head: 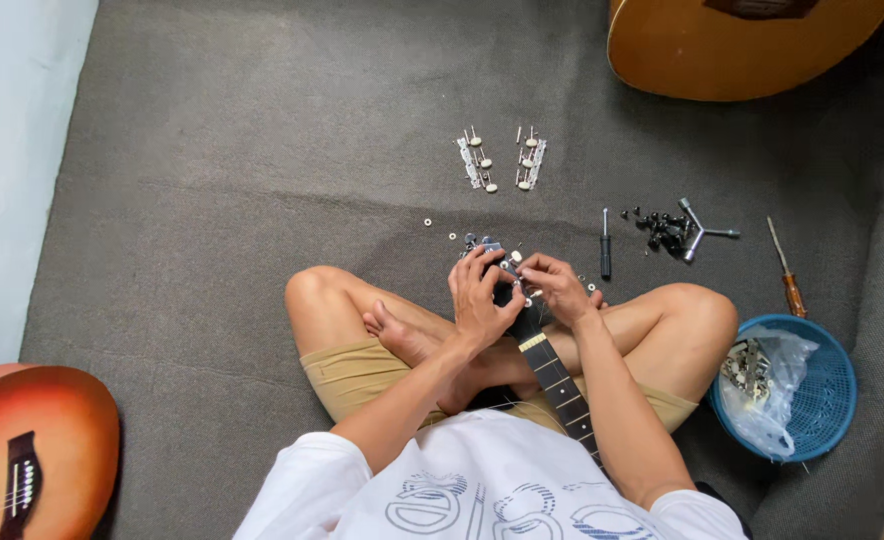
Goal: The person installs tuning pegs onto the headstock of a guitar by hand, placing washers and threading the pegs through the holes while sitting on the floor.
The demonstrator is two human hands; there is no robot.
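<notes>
Head view, nearest first: the person sits cross-legged on the grey carpet floor [212, 200], and a guitar neck [560, 385] runs up from the lap between the knees, its headstock [515, 297] mostly hidden under both hands. That neck looks stiff and light enough to steady on the legs; the small metal tuner parts at the headstock are likely slippery and easy to drop, best pinched by fingertips at their edges. The left hand [479, 298] is curled around the headstock's left side, fingers closed on it. The right hand [557, 285] is nearly closed, fingertips pinching a small part at the headstock's far end; what exactly it grips is too small to tell. Just beyond lie loose washers [451, 236], a small black screwdriver [605, 252], a heap of black knobs [662, 230] and a three-way wrench [700, 232]. Right, a wooden-handled screwdriver [788, 275] and a blue basket [827, 395]. Farther off sit two tuner strips [502, 160], and another guitar body [742, 45].
</notes>
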